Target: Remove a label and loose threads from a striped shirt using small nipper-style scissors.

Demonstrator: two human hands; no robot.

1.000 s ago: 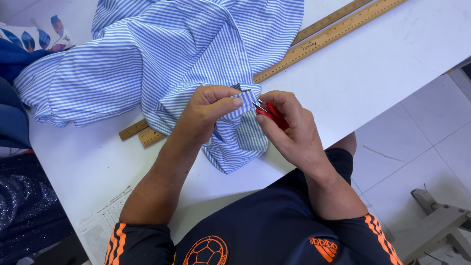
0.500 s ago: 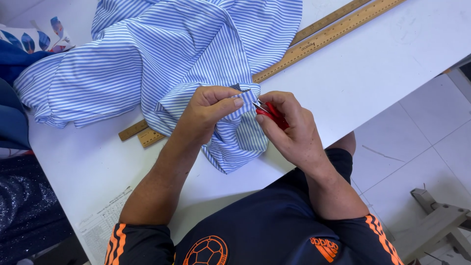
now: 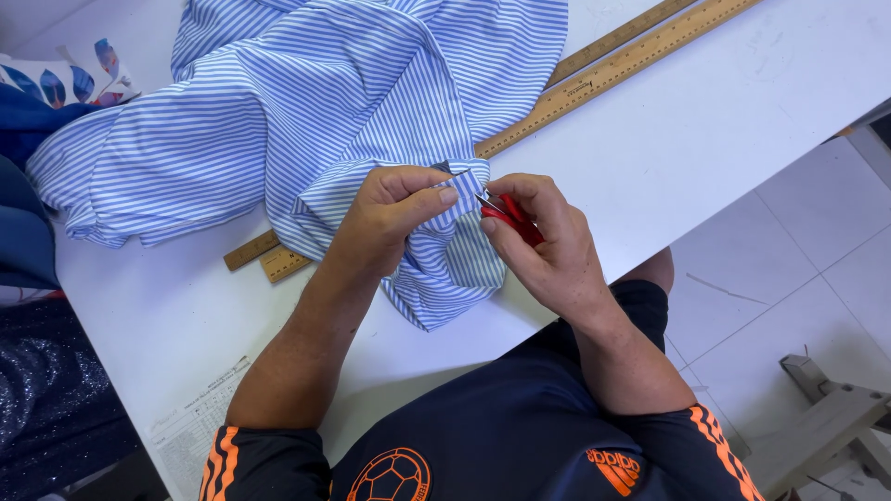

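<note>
I see the shirt (image 3: 306, 130) spread on the surface (image 3: 742, 121), lying over two wooden rulers (image 3: 640, 51) that run out to its right. My left hand (image 3: 385, 218) and right hand (image 3: 543, 246) meet at its near edge, thread snips (image 3: 506, 215) between them.

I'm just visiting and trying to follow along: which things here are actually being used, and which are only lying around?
In use:
left hand, pinching the fabric
right hand, holding the snips
striped shirt
red snips

Lying about:
wooden rulers, partly under the shirt
printed paper sheet at the table edge
dark blue cloth at the left
</note>
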